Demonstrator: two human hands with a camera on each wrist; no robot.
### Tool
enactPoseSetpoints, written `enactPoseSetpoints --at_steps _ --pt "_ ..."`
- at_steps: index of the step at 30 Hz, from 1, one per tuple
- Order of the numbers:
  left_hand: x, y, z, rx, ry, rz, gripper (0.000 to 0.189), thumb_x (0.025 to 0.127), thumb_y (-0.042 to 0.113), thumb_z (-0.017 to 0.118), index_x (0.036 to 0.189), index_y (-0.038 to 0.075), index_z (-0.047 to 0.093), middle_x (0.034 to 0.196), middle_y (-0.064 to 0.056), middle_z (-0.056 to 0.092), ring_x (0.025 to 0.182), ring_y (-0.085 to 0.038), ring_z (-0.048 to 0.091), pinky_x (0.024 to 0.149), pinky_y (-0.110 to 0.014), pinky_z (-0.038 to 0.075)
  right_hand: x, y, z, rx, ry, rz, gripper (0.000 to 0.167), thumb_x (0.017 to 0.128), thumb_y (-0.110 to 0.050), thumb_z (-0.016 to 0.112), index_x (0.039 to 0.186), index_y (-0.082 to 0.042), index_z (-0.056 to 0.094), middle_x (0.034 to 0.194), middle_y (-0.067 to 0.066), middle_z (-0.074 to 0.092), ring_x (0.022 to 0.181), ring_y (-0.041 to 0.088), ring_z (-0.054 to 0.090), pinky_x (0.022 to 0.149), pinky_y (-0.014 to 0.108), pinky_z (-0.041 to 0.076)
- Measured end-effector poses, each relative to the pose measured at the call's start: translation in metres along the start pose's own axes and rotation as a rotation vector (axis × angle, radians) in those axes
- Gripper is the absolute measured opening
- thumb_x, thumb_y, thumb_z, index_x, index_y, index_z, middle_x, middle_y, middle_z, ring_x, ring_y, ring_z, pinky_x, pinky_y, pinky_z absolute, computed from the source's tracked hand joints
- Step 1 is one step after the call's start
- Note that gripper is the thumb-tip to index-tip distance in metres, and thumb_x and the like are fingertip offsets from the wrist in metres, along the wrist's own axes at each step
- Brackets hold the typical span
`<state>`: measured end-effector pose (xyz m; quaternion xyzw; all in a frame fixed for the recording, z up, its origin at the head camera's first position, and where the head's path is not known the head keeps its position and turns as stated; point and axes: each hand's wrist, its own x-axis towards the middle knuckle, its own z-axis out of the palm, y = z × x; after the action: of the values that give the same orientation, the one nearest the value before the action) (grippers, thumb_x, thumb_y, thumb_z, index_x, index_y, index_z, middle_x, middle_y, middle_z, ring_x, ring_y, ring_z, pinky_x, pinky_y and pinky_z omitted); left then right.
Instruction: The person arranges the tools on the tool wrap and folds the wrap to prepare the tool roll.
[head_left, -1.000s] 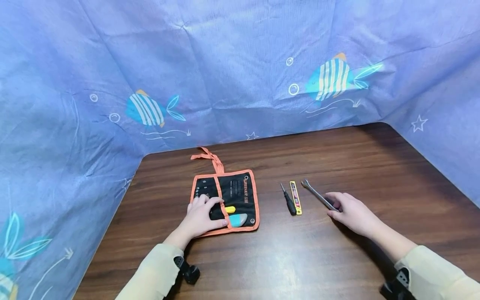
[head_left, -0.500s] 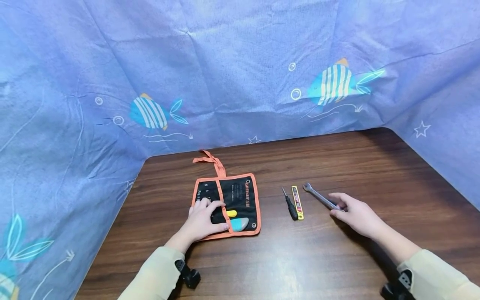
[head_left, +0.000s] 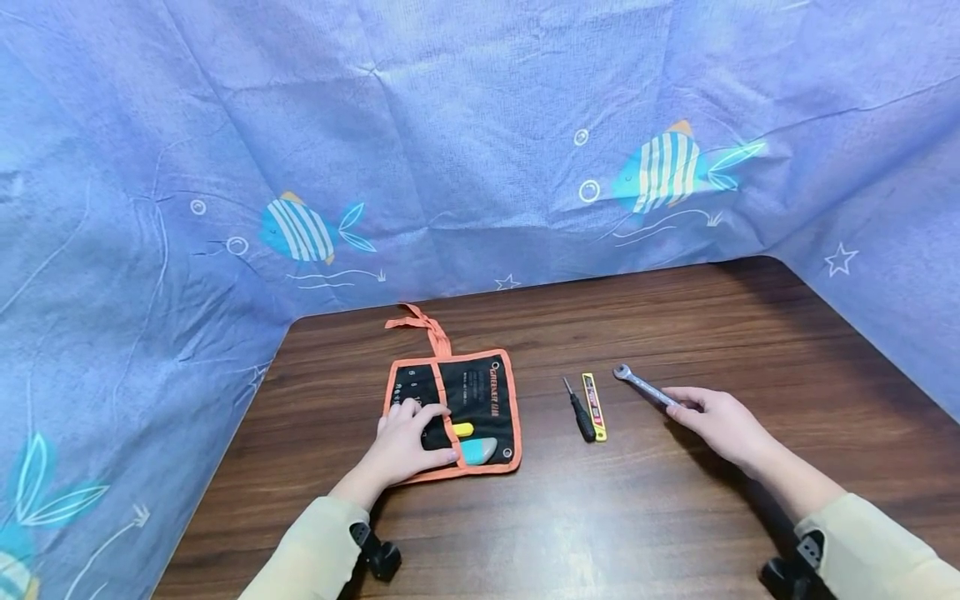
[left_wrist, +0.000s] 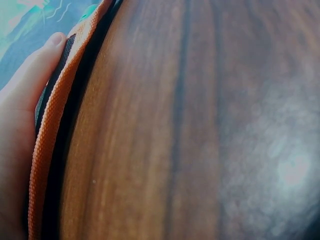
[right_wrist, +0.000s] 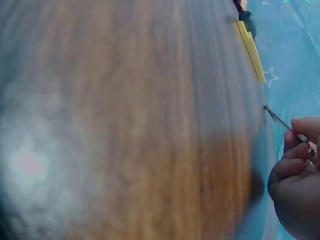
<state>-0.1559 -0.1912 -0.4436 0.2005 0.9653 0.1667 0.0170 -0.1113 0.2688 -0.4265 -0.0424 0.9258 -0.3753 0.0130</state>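
In the head view my right hand (head_left: pixel 716 425) pinches a silver wrench (head_left: pixel 645 387) near one end, thumb and fingers round the shank. The far end of the wrench points up and left. The right wrist view shows the wrench (right_wrist: pixel 277 119) above the table. My left hand (head_left: pixel 403 442) rests on a black tool pouch (head_left: pixel 472 387) with orange trim, fingers spread and thumb at the pocket edge. A yellow end (head_left: pixel 462 429) and a teal-and-grey rounded end (head_left: pixel 478 451) stick out of the pocket beside the thumb; the rest of both is hidden.
A black screwdriver (head_left: pixel 581 418) lies beside a yellow flat case (head_left: pixel 594 407) between the pouch and the right hand. Orange tie straps (head_left: pixel 431 330) extend behind the pouch. Blue fish-print cloth (head_left: pixel 465 150) borders the wooden table (head_left: pixel 555 533) at the back and sides.
The wrench has turned in my right hand and lies at a flatter angle, its far end slightly farther right. My left hand stays on the pouch. The head view has shifted slightly.
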Motion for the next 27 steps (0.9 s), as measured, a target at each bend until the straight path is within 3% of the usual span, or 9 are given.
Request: enactPoseSetpoints --at_steps 3,6,9,13,21,27 --pt "0.0 0.0 0.0 0.002 -0.002 0.001 0.067 0.07 0.073 0.061 0.126 0.036 0.054 0.097 0.004 0.042 0.089 -0.018 0.035 0.075 -0.04 0.029 -0.001 0.003 -0.001 0.077 0.0 0.035 0.047 0.094 -0.037 0.055 0.127 -0.004 0.058 0.112 0.013 0.064 0.105 0.021 0.052 0.082 0.031 0.038" --pt "0.0 0.0 0.0 0.006 -0.003 0.003 0.068 0.07 0.073 0.06 0.126 0.035 0.054 0.098 0.004 0.043 0.089 -0.018 0.035 0.076 -0.041 0.029 -0.002 0.003 -0.002 0.157 0.001 0.035 0.048 0.094 -0.035 0.055 0.128 -0.002 0.056 0.099 0.01 0.063 0.091 0.011 0.052 0.073 0.024 0.039" --pt "-0.001 0.0 -0.001 0.01 -0.005 0.003 0.069 0.07 0.074 0.059 0.126 0.035 0.053 0.099 0.004 0.043 0.09 -0.018 0.035 0.076 -0.041 0.029 -0.001 0.001 -0.001 0.247 -0.011 0.024 0.046 0.095 -0.031 0.056 0.13 -0.001 0.054 0.081 0.004 0.054 0.071 0.01 0.048 0.06 0.026 0.039" --pt "0.0 0.0 -0.001 0.006 -0.003 0.003 0.069 0.07 0.075 0.059 0.126 0.035 0.053 0.099 0.004 0.043 0.089 -0.018 0.035 0.075 -0.04 0.029 0.004 -0.004 0.0 0.33 -0.036 0.007 0.045 0.095 -0.029 0.056 0.131 -0.001 0.053 0.071 0.003 0.045 0.059 0.016 0.043 0.051 0.031 0.037" --pt "-0.001 0.001 -0.001 -0.008 -0.013 0.008 0.068 0.071 0.073 0.059 0.127 0.034 0.053 0.095 0.004 0.041 0.085 -0.018 0.034 0.073 -0.038 0.027 0.015 -0.017 0.005 0.511 -0.118 -0.035 0.045 0.095 -0.022 0.057 0.131 0.004 0.05 0.066 0.001 0.038 0.055 0.016 0.037 0.047 0.034 0.033" --pt "0.0 0.001 -0.001 -0.006 -0.007 0.01 0.068 0.071 0.073 0.061 0.127 0.034 0.054 0.094 0.005 0.04 0.084 -0.017 0.033 0.072 -0.038 0.027 0.024 -0.028 0.013 0.588 -0.189 -0.072 0.043 0.094 -0.018 0.057 0.129 0.007 0.05 0.064 -0.001 0.038 0.054 0.014 0.036 0.047 0.034 0.032"
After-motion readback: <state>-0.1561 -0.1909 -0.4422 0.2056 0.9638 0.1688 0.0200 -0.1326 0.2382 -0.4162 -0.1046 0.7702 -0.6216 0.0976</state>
